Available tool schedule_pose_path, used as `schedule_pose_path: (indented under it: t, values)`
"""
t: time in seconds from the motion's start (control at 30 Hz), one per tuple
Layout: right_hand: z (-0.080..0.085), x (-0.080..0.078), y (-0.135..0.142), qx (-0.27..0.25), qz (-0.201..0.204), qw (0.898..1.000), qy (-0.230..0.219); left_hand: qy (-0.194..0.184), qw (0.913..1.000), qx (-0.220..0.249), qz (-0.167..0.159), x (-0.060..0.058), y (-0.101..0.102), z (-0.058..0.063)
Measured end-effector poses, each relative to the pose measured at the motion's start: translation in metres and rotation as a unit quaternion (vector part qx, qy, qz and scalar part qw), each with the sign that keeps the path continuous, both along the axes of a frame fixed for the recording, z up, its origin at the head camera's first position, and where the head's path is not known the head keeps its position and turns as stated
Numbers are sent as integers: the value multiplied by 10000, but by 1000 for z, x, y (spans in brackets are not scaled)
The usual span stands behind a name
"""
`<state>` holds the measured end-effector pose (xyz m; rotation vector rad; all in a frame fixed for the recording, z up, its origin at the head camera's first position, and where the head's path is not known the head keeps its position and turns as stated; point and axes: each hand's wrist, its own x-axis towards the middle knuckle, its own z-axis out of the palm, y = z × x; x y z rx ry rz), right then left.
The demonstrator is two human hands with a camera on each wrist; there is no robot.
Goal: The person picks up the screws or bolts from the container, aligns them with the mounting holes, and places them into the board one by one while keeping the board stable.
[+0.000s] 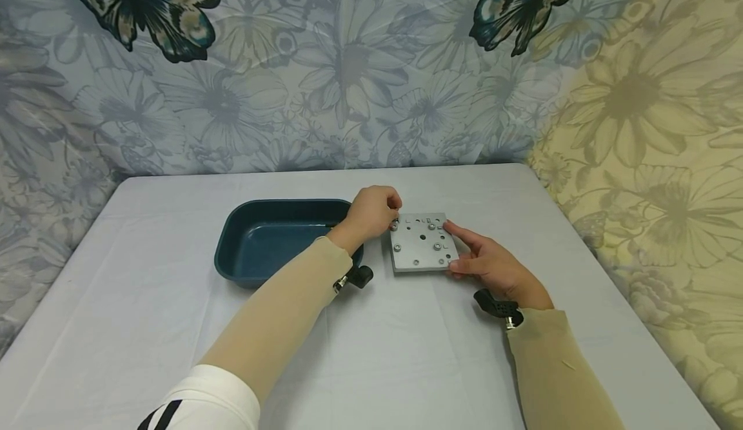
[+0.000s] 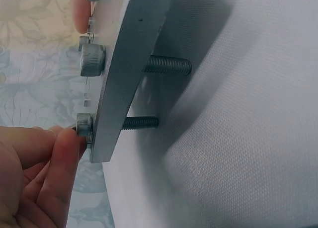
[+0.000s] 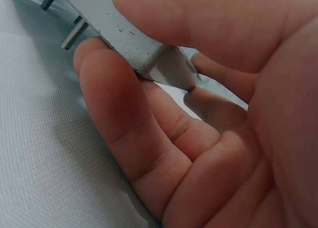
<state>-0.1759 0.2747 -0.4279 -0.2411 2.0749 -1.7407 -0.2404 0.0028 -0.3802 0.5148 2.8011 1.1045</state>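
Observation:
A grey metal plate [image 1: 422,244] with holes and several socket head screws is held slightly above the white tabletop. My right hand [image 1: 493,267] grips its right edge, thumb on the top face and fingers underneath, as the right wrist view shows. At the far left corner, my left hand [image 1: 374,214] has thumb and finger pinched on a small dark screw, mostly hidden by the fingertips. Right beside those fingertips sits a socket head screw [image 2: 84,124]. Threaded shanks [image 2: 169,64] stick out below the plate.
A dark teal tray [image 1: 261,243] stands left of the plate, partly under my left forearm. The white-covered table [image 1: 406,352] ends at a patterned fabric backdrop [image 1: 348,95] behind and at the sides.

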Motion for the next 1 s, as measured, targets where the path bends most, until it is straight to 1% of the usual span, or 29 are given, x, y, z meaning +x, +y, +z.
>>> schedule_pose_path:
  t: [0.23, 0.33, 0.6, 0.67, 0.73, 0.77, 0.8, 0.83, 0.87, 0.9, 0.93, 0.97, 1.0]
  values:
    - [0, 0, -1, -117, 58, 9999, 1, 179, 9995, -254, -27, 1, 0, 0]
    - [0, 0, -1, -158, 77, 9998, -1, 155, 9995, -266, -57, 1, -1, 1]
    - [2, -1, -2, -205, 71, 9997, -79, 78, 9998, -201, -17, 1, -2, 3]
    - [1, -1, -2, -209, 84, 9997, -74, -6, 10000, -21, 33, 1, -2, 3]
    - [1, -1, -2, -218, 97, 9997, -62, -231, 9987, 430, 169, 1, -4, 2]
    - [1, -1, -2, -214, 104, 9997, -51, -386, 9958, 788, 268, 1, -5, 2]
    - [1, -1, -2, -207, 109, 9997, -37, -569, 9900, 1228, 401, 1, -6, 2]
    - [1, -1, -1, -200, 115, 9997, -24, -775, 9800, 1749, 547, 1, -7, 3]
    - [1, -1, -1, -188, 116, 9998, -15, -985, 9654, 2303, 719, 2, -9, 4]
    - [1, -1, -1, -173, 118, 9998, -4, -1158, 9488, 2803, 885, 3, -11, 5]
    - [1, 0, 0, -150, 115, 9998, 13, -1312, 9301, 3267, 1050, 5, -13, 7]
    - [1, 0, 0, -131, 130, 9998, 31, -1445, 9100, 3696, 1199, 7, -15, 9]
    - [1, 0, 1, -116, 119, 9999, 38, -1562, 8917, 4032, 1338, 8, -18, 12]
